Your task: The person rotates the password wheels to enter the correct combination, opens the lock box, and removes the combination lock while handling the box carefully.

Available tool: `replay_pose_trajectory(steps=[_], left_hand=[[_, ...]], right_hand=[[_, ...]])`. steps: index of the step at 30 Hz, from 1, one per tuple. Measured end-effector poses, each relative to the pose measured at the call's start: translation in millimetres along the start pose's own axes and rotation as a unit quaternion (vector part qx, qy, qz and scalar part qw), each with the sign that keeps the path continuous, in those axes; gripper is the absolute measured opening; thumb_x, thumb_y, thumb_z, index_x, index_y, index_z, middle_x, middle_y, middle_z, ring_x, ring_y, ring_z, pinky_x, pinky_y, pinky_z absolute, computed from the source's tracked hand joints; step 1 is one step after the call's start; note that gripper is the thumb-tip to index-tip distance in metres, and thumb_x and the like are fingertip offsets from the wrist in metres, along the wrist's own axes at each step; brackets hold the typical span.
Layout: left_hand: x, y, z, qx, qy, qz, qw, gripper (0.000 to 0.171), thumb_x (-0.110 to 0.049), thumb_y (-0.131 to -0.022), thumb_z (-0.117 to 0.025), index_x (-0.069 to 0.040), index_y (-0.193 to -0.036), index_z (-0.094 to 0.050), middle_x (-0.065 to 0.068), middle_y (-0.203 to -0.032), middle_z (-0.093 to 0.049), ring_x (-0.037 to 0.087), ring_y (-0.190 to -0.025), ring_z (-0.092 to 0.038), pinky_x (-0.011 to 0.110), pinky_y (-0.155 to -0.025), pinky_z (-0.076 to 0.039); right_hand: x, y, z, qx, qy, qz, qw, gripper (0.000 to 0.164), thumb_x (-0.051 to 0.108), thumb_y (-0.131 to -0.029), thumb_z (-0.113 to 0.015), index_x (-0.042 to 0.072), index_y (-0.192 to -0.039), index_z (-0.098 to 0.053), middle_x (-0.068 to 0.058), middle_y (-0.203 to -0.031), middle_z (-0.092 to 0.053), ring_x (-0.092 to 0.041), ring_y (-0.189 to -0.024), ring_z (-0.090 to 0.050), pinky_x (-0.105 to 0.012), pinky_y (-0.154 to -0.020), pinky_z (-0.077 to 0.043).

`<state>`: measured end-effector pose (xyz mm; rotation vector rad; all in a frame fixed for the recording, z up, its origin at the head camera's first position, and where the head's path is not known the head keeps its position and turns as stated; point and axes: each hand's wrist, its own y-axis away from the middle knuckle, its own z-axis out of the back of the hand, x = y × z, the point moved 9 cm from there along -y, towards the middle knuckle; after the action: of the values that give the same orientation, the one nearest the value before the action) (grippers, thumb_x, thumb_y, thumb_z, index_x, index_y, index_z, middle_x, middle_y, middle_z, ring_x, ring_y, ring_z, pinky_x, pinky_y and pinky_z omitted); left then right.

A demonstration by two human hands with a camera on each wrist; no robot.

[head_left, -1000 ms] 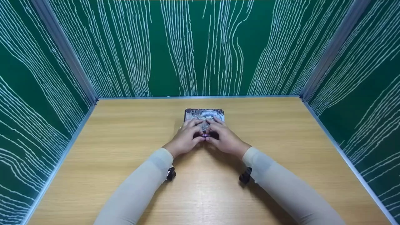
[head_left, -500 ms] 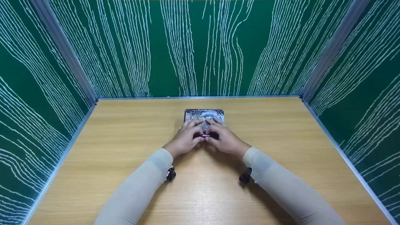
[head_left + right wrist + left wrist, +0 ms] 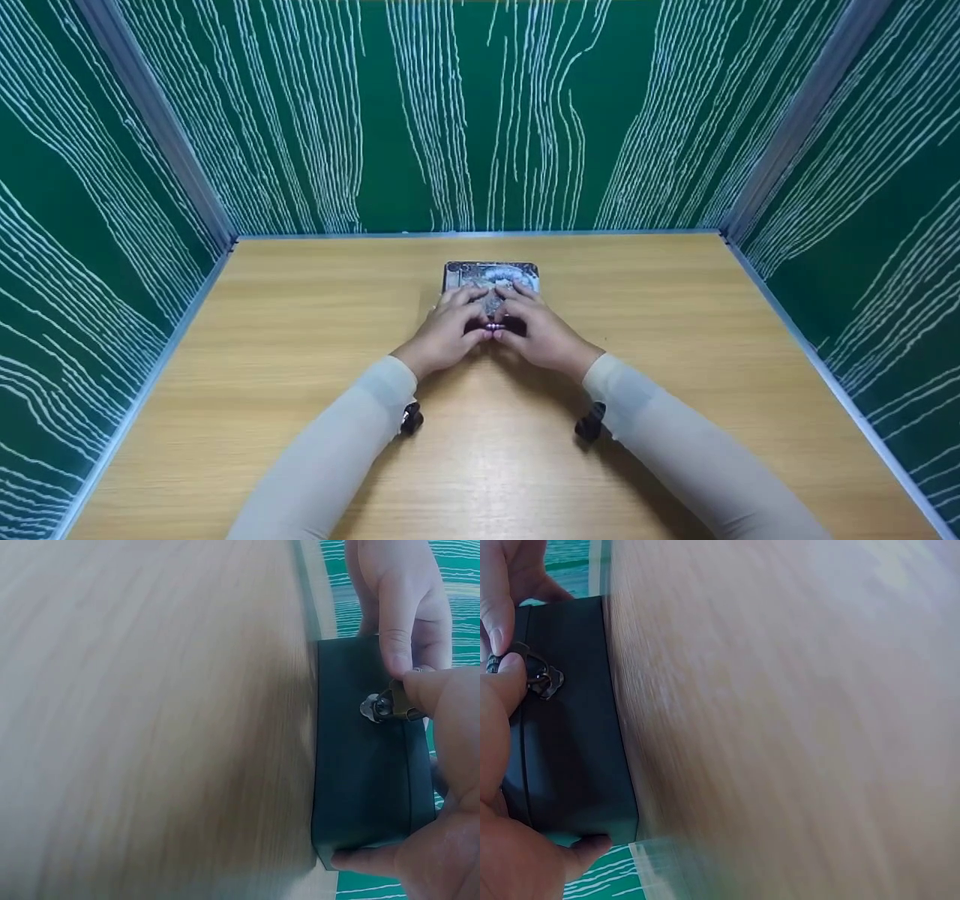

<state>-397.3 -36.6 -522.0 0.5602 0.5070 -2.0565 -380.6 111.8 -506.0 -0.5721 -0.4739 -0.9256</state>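
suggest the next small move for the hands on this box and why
Perhaps turn the ridged lock slightly: the left hand and right hand meet at it, and the box looks closed, its catch apparently fastened.

Left hand (image 3: 444, 334) and right hand (image 3: 546, 334) are gripping a patterned rectangular item (image 3: 491, 273) at frame centre, thumbs (image 3: 475, 337) nearly meeting at its lower edge. Wooden table (image 3: 315, 315) is filling the lower frame; white-lined green panels (image 3: 480, 112) are occupying the top.
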Motion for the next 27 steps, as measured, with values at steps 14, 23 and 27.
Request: replay_pose_trajectory(steps=[14, 23, 27], left_hand=[[2.7, -0.6, -1.6, 0.0, -0.003, 0.003, 1.0, 0.009, -0.03, -0.11, -0.076, -0.021, -0.11, -0.074, -0.005, -0.185, -0.038, 0.033, -0.177, -0.021, 0.073, -0.14, -0.021], [3.2, -1.1, -2.7, 0.001, -0.004, 0.004, 1.0, 0.015, -0.035, -0.111, -0.075, -0.02, -0.111, -0.075, -0.005, -0.185, -0.038, 0.031, -0.177, -0.021, 0.07, -0.141, -0.022], [2.7, -0.4, -1.4, -0.001, 0.006, 0.005, 1.0, 0.016, -0.036, -0.11, -0.075, -0.02, -0.112, -0.075, -0.004, -0.184, -0.04, 0.032, -0.176, -0.022, 0.071, -0.14, -0.022]], right_hand=[[-1.9, 1.2, -0.7, 0.005, -0.004, -0.011, 1.0, 0.01, 0.02, -0.107, -0.079, 0.015, -0.113, -0.073, -0.014, -0.182, -0.042, -0.048, -0.176, -0.019, -0.073, -0.14, -0.017], [-3.9, 0.8, -1.9, 0.008, -0.001, -0.013, 1.0, 0.022, 0.026, -0.108, -0.079, 0.015, -0.126, -0.072, -0.014, -0.183, -0.04, -0.047, -0.177, -0.018, -0.074, -0.14, -0.016], [-1.3, -0.3, -1.5, 0.002, 0.004, 0.008, 1.0, 0.023, 0.023, -0.107, -0.079, 0.011, -0.124, -0.071, -0.019, -0.178, -0.049, -0.051, -0.175, -0.022, -0.073, -0.141, -0.017]])
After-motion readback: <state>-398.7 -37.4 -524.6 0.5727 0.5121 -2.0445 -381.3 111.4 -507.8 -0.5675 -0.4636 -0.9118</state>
